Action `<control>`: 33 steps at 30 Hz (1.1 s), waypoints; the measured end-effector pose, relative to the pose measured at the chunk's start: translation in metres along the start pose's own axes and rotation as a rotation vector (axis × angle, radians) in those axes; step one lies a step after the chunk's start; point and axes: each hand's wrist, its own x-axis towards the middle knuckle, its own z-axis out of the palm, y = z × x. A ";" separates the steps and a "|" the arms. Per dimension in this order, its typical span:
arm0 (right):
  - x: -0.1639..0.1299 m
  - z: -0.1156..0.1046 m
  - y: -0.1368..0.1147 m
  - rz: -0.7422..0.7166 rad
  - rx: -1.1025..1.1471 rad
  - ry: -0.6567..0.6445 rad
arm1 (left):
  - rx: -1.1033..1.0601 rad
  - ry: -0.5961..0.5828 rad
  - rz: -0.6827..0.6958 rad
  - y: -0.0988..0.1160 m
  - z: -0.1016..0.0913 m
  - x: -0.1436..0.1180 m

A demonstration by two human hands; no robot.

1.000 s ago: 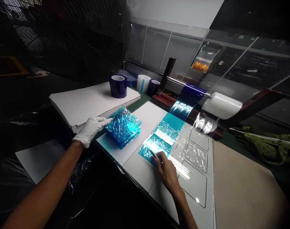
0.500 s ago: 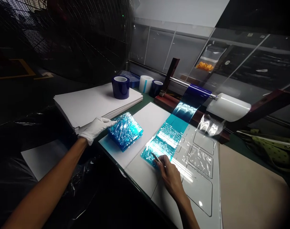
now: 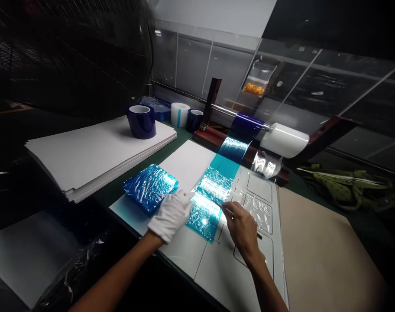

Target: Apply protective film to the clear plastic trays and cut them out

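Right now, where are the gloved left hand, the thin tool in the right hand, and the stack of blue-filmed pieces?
gloved left hand (image 3: 170, 214), head view, on the back of the glove.
thin tool (image 3: 224, 208), head view, on its shaft ahead of the fingers.
stack of blue-filmed pieces (image 3: 150, 187), head view, on the top sheet's middle.

Background items on the bench — a stack of white sheets at left, bearing an upright dark blue tape roll. Behind it stand a white roll and a smaller dark blue roll, just beside each other. At right lie a tan board and — further back — green patterned cloth. Clear panels enclose the rear.
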 end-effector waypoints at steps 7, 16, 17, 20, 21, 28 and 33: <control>0.053 0.016 -0.007 -0.089 -0.156 -0.081 | 0.184 -0.124 -0.003 0.000 0.033 0.028; 0.087 0.040 -0.034 -0.174 -0.231 -0.201 | 0.302 -0.160 0.000 0.002 0.038 0.028; 0.087 0.039 -0.032 -0.176 -0.236 -0.208 | 0.306 -0.164 0.004 0.002 0.037 0.028; 0.080 0.030 -0.018 -0.166 -0.249 -0.222 | 0.307 -0.175 0.019 0.001 0.033 0.028; 0.077 0.025 -0.012 -0.157 -0.254 -0.225 | 0.304 -0.178 0.024 0.001 0.032 0.028; 0.030 -0.015 0.041 -0.041 -0.303 -0.217 | 0.260 -0.185 0.023 0.000 0.033 0.028; -0.005 -0.032 0.056 0.077 -0.254 -0.189 | 0.193 -0.199 0.001 -0.001 0.026 0.028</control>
